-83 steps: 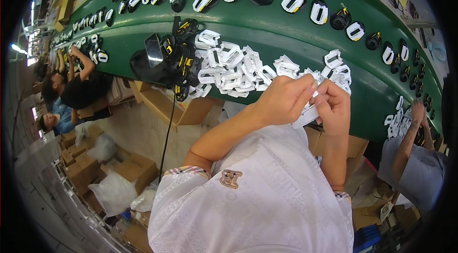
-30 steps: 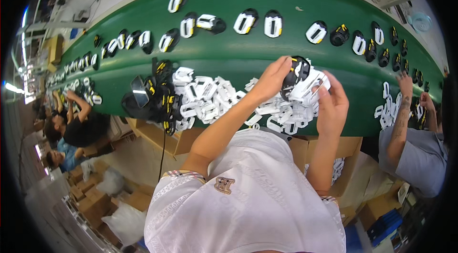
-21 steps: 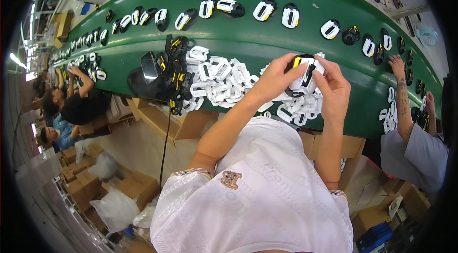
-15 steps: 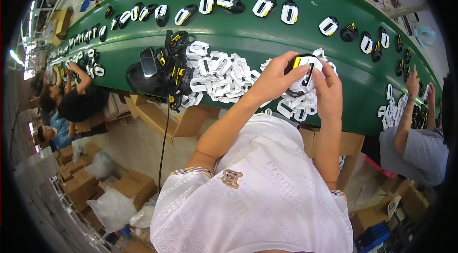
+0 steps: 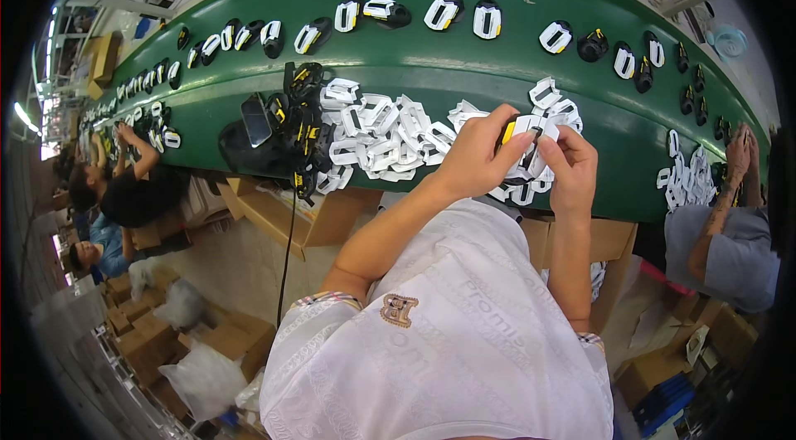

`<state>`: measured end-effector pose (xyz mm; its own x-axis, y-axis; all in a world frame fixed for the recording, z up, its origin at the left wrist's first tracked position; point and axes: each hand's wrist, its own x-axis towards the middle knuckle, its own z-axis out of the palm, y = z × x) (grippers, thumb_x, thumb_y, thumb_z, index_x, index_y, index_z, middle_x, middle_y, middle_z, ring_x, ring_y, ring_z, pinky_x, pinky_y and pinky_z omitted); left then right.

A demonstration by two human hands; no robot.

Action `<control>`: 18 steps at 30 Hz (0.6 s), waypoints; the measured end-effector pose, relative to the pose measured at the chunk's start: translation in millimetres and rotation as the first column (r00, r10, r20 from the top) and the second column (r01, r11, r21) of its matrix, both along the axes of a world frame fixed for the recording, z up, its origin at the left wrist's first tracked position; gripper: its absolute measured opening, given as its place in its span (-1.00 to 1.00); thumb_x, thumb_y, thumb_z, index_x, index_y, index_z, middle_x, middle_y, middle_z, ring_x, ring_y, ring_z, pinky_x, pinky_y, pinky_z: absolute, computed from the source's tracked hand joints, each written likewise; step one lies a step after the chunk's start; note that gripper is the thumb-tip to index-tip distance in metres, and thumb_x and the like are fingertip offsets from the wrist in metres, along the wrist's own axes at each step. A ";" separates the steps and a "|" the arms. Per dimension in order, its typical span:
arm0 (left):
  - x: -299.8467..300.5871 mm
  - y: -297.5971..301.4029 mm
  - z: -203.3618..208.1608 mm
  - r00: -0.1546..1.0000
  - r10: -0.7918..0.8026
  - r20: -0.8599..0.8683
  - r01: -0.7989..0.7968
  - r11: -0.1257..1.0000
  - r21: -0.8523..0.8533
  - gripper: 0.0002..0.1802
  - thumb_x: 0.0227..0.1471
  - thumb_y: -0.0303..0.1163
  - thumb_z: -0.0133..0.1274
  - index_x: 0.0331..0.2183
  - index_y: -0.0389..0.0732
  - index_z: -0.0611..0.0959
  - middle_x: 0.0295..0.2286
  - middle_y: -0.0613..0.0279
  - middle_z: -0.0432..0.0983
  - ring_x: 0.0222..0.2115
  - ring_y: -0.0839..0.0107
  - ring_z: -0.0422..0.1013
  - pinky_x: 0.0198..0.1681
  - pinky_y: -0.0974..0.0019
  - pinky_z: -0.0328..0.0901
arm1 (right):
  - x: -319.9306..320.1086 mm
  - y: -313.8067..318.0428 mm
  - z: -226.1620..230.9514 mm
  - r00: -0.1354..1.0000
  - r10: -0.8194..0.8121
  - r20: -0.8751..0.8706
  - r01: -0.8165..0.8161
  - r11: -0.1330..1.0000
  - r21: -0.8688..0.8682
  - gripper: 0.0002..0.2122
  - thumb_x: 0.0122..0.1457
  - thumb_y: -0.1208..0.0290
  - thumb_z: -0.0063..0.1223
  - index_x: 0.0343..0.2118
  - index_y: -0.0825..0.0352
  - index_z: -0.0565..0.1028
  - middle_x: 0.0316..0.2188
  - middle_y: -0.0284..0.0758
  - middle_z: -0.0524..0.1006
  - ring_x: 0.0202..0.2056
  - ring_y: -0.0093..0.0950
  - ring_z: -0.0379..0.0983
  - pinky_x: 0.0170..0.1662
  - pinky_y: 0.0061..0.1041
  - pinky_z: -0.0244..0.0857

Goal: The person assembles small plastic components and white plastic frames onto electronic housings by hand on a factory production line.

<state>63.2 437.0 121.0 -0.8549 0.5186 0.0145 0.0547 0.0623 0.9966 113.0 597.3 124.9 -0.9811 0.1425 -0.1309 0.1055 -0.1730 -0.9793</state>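
Note:
Both my hands hold a black-and-yellow device with a white plastic frame [image 5: 528,126] on its face, above the near side of the green belt. My left hand [image 5: 483,154] grips its left side beside the yellow part, thumb on the white frame. My right hand [image 5: 574,170] closes on the right side, thumb and fingers pressed at the frame. Loose white frames [image 5: 388,135] lie heaped left of my hands, and more white frames [image 5: 562,111] lie under and behind them. Much of the device's black body is hidden by my fingers.
Black devices with white frames [image 5: 444,12] stand in a row along the green conveyor belt [image 5: 497,63]. Black-and-yellow devices [image 5: 307,137] and a phone [image 5: 255,119] on a black bag lie to the left. Co-workers sit at both sides; cardboard boxes [image 5: 332,220] stand below the edge.
The devices on the belt's far part have shifted left. In my hands the held device has tilted, with less of its black body showing. The right co-worker's hands have come together.

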 end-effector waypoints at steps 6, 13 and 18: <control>-14.9 -2.1 -13.0 0.968 -0.027 0.250 -0.072 0.923 0.379 -0.62 0.10 -0.22 -0.15 -0.14 -0.30 0.40 -0.20 0.13 0.38 -0.25 0.45 0.33 -0.18 0.41 0.24 | -3.9 -8.6 32.8 0.855 0.186 -0.485 0.192 0.754 0.628 -0.77 -0.31 0.61 0.16 -0.46 0.32 0.55 -0.46 -0.27 0.46 -0.34 -0.35 0.41 -0.26 -0.48 0.28; -14.7 -7.4 4.7 0.904 -0.066 0.423 -0.106 0.923 0.370 -0.69 0.07 -0.23 -0.06 -0.30 -0.31 0.52 -0.51 0.32 0.45 -0.57 0.65 0.32 -0.53 0.55 0.23 | -5.8 -11.4 44.5 0.822 0.307 -0.480 0.102 0.750 0.654 -0.58 -0.37 0.55 0.15 -0.28 0.27 0.51 -0.18 -0.17 0.40 -0.01 -0.22 0.23 0.08 -0.15 -0.01; -3.1 2.1 17.9 0.961 0.115 0.253 -0.181 0.949 0.257 -0.76 0.07 -0.33 -0.05 -0.32 -0.35 0.52 -0.52 0.31 0.40 -0.58 0.67 0.28 -0.55 0.53 0.22 | 1.2 -6.1 7.0 0.996 -0.022 -0.089 0.019 0.999 -0.030 -0.61 0.02 0.31 0.08 -0.16 0.49 0.35 -0.24 -0.29 0.43 -0.23 -0.57 0.35 -0.17 -0.60 0.24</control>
